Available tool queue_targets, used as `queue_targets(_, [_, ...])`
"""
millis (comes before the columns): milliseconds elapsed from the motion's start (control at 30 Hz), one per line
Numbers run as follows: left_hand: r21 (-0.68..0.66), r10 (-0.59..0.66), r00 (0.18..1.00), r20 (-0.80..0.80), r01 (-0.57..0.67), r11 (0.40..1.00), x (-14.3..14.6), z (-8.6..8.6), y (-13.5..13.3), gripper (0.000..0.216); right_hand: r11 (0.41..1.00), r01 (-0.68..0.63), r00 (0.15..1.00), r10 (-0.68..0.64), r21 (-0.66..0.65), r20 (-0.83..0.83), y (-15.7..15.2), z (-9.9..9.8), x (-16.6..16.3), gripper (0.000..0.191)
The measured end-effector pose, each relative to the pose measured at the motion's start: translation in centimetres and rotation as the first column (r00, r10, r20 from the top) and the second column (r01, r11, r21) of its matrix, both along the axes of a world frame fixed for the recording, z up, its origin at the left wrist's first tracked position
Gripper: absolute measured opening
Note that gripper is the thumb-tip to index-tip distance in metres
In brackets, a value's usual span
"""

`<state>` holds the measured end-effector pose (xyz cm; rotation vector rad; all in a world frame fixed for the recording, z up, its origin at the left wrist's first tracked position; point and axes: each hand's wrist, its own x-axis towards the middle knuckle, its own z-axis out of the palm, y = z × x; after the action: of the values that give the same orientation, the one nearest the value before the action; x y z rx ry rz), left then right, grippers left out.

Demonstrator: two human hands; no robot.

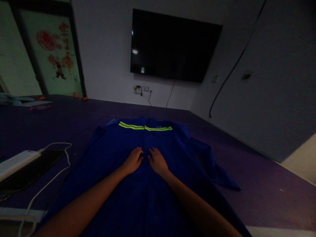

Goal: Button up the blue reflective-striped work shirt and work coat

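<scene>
A blue work jacket (118,144) with a yellow-green reflective stripe (145,127) lies spread flat on a dark purple surface (259,177) in front of me. My left hand (134,160) rests on the jacket's middle, fingers curled down onto the cloth. Right beside it, my right hand (157,161) lies on the cloth with fingers bent, nearly touching the left. Both hands sit at the jacket's centre seam. One sleeve (214,164) spreads out to the right.
At the left lie a white power strip (17,162) with a white cable (49,184) and a dark flat device (32,169). A black screen (172,46) hangs on the far wall. Small items lie far left (37,103).
</scene>
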<state>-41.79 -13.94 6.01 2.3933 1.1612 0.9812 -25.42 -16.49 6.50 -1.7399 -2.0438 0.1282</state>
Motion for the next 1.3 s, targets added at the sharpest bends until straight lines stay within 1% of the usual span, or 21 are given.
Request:
queue_targets(100, [-0.036, 0.014, 1.0, 0.019, -0.014, 0.999, -0.1, 0.5, 0.0, 0.011, 0.998, 0.007, 0.996, -0.002, 0.061, -0.085, -0.5, 0.8, -0.1, 0.038])
queue_targets(167, [-0.044, 0.004, 1.0, 0.018, -0.004, 0.999, 0.0, 0.6, 0.2, 0.011, 0.996, 0.023, 0.996, -0.016, 0.084, -0.089, -0.9, 1.7, -0.4, 0.034])
queue_targets(233, [-0.023, -0.015, 1.0, 0.023, 0.015, 1.0, 0.1, 0.6, 0.3, 0.014, 0.997, 0.042, 0.998, -0.039, 0.063, -0.046, -1.5, 2.6, -0.8, 0.034])
queue_targets(300, [0.005, -0.037, 0.999, 0.028, 0.037, 0.999, 0.3, 0.4, 0.4, 0.017, 0.998, 0.069, 0.997, -0.069, 0.015, 0.022, -2.1, 3.5, -1.3, 0.035])
queue_targets(367, [0.023, -0.05, 0.998, 0.039, 0.049, 0.999, 0.4, 0.4, 0.5, 0.016, 0.994, 0.103, 0.991, -0.1, -0.028, 0.092, -2.6, 4.0, -1.6, 0.035])
queue_targets(467, [0.018, -0.048, 0.997, 0.057, 0.047, 0.999, 0.5, 0.8, 0.5, 0.013, 0.988, 0.137, 0.979, -0.125, -0.067, 0.164, -2.8, 4.1, -1.8, 0.031])
queue_targets(567, [-0.017, -0.051, 0.998, 0.041, 0.051, 0.999, 0.6, 1.4, 0.5, 0.013, 0.988, 0.141, 0.978, -0.128, -0.067, 0.167, -2.5, 3.6, -1.6, 0.023])
queue_targets(633, [-0.042, -0.052, 0.998, 0.025, 0.053, 0.998, 0.5, 1.7, 0.6, 0.011, 0.988, 0.139, 0.987, -0.132, -0.069, 0.096, -1.9, 3.3, -1.5, 0.016])
queue_targets(733, [-0.082, -0.058, 0.998, 0.028, 0.06, 0.995, 0.5, 1.7, 0.9, 0.011, 0.99, 0.109, 0.982, -0.121, -0.086, -0.148, -0.8, 2.9, -1.4, 0.014])
queue_targets(800, [-0.1, -0.062, 0.997, 0.037, 0.066, 0.993, 0.4, 1.5, 1.2, 0.012, 0.993, 0.082, 0.94, -0.106, -0.085, -0.323, 0.0, 2.8, -1.5, 0.015])
queue_targets(867, [-0.111, -0.057, 0.998, 0.037, 0.06, 0.992, 0.4, 1.3, 1.4, 0.011, 0.993, 0.067, 0.891, -0.105, -0.102, -0.441, 0.6, 2.6, -1.6, 0.015])
queue_targets(900, [-0.115, -0.05, 0.998, 0.032, 0.054, 0.992, 0.4, 1.3, 1.4, 0.011, 0.99, 0.058, 0.87, -0.114, -0.13, -0.479, 0.8, 2.5, -1.7, 0.014])
queue_targets(1000, [-0.119, -0.036, 0.999, 0.013, 0.038, 0.992, 0.5, 1.3, 1.4, 0.01, 0.967, 0.006, 0.813, -0.153, -0.255, -0.561, 0.9, 2.0, -1.7, 0.014])
queue_targets(1067, [-0.117, -0.027, 1.0, 0.014, 0.029, 0.993, 0.6, 1.4, 1.2, 0.011, 0.942, -0.044, 0.756, -0.185, -0.332, -0.628, 0.8, 1.8, -1.6, 0.018])
queue_targets(1133, [-0.113, -0.015, 0.999, 0.03, 0.018, 0.993, 0.7, 1.5, 1.0, 0.013, 0.922, -0.083, 0.706, -0.213, -0.378, -0.676, 0.7, 1.6, -1.3, 0.025])
queue_targets(1167, [-0.112, -0.008, 0.999, 0.043, 0.013, 0.994, 0.7, 1.6, 0.9, 0.015, 0.918, -0.089, 0.702, -0.217, -0.386, -0.679, 0.6, 1.6, -1.1, 0.027])
queue_targets(1200, [-0.111, -0.004, 0.998, 0.057, 0.01, 0.994, 0.8, 1.6, 0.8, 0.016, 0.922, -0.086, 0.718, -0.205, -0.377, -0.665, 0.5, 1.6, -1.0, 0.026])
queue_targets(1233, [-0.11, -0.002, 0.997, 0.073, 0.01, 0.994, 0.8, 1.6, 0.7, 0.016, 0.935, -0.073, 0.753, -0.177, -0.348, -0.633, 0.4, 1.6, -0.8, 0.024])
queue_targets(1300, [-0.111, -0.005, 0.995, 0.104, 0.017, 0.994, 0.8, 1.7, 0.6, 0.017, 0.968, -0.046, 0.839, -0.097, -0.247, -0.535, 0.4, 1.7, -0.5, 0.016])
